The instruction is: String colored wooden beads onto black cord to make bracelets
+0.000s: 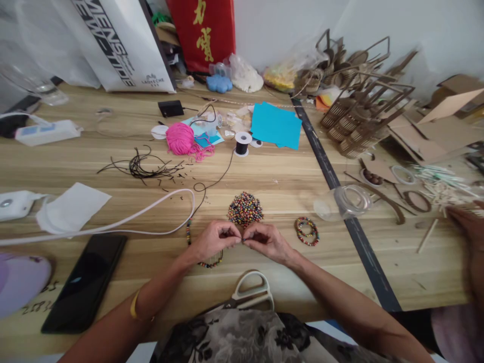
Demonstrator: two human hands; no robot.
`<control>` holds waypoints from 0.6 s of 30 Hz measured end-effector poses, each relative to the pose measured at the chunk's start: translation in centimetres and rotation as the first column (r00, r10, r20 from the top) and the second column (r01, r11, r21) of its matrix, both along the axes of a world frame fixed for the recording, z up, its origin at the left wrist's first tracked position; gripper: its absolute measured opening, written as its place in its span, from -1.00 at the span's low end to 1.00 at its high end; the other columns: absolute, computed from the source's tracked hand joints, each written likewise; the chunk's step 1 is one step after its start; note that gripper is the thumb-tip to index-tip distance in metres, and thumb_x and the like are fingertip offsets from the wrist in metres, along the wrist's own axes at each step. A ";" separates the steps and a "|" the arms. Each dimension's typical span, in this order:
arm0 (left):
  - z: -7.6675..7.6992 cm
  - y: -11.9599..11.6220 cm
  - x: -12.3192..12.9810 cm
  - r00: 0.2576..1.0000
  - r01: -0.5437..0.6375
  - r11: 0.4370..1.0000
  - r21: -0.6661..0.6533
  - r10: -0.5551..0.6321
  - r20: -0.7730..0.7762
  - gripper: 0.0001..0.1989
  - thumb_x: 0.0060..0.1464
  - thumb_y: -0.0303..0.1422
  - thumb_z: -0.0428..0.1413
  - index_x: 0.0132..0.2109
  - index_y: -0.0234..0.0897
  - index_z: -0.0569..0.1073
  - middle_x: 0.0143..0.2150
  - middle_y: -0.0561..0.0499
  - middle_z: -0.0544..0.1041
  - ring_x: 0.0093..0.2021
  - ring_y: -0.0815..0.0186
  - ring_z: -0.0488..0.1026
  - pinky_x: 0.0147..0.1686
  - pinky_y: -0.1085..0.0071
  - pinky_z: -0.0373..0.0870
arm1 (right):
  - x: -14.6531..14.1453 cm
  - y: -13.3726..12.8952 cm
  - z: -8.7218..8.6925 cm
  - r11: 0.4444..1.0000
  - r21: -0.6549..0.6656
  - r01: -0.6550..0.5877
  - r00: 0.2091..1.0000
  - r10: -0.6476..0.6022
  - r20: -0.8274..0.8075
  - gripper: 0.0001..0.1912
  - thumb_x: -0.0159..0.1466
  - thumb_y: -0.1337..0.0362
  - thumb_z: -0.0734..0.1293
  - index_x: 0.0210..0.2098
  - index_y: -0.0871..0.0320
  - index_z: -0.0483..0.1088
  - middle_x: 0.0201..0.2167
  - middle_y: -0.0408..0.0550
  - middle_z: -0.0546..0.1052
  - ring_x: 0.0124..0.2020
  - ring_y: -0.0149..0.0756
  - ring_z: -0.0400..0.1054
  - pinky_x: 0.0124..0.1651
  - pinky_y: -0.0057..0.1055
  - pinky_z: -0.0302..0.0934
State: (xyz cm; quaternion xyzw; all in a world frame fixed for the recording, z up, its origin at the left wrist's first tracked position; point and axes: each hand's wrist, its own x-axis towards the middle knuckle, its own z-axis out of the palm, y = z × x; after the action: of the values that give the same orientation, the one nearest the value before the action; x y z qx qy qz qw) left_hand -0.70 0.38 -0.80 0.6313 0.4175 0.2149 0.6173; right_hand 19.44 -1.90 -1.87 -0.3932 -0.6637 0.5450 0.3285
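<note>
My left hand (218, 241) pinches the end of a black cord, thumb and forefinger together. Touching it tip to tip, my right hand (269, 243) holds a tiny dark bead at the cord's end. Part of a string of colourful beads (210, 264) hangs below my left hand, and more of it shows by the wrist. Just beyond my fingertips lies a heap of small multicoloured beads (245, 207). The black cord runs back to a white spool (242, 144). Two finished-looking beaded rings (307, 231) lie to the right of my right hand.
Scissors (252, 290) lie near the front edge. At left are a phone (85, 284), a white cable (151, 207) and black cord pieces (141, 165). Pink yarn (180, 138) and blue sheets (276, 124) lie farther back. Another person's hand (469, 222) is at the far right.
</note>
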 end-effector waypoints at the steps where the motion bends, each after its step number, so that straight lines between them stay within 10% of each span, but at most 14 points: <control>1: 0.0 0.0 0.0 1.000 0.003 1.000 0.002 -0.003 0.000 -0.87 -0.04 -0.38 0.15 -0.37 -0.40 0.48 -0.54 0.06 0.42 -0.53 0.45 0.32 -0.50 0.53 0.24 | 0.0 0.0 0.0 1.000 0.000 -0.002 1.000 0.002 0.000 -0.84 0.21 0.23 0.33 -0.34 0.23 0.40 -0.44 -0.10 0.41 -0.45 -0.44 0.27 -0.40 -0.52 0.17; 18: 0.3 -0.1 0.1 0.999 0.018 0.999 0.040 -0.016 -0.036 -0.89 -0.03 -0.39 0.14 -0.39 -0.38 0.48 -0.54 0.07 0.42 -0.51 0.45 0.31 -0.48 0.53 0.23 | 0.1 0.0 -0.3 0.999 0.027 -0.018 1.000 0.017 0.022 -0.84 0.22 0.23 0.33 -0.35 0.22 0.35 -0.44 -0.10 0.40 -0.44 -0.44 0.26 -0.38 -0.51 0.18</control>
State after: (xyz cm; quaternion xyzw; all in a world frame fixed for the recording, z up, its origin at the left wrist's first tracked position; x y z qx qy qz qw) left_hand -0.62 0.30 -0.47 0.6509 0.4186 0.2069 0.5985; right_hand 19.50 -1.90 -2.18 -0.3887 -0.6779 0.5346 0.3217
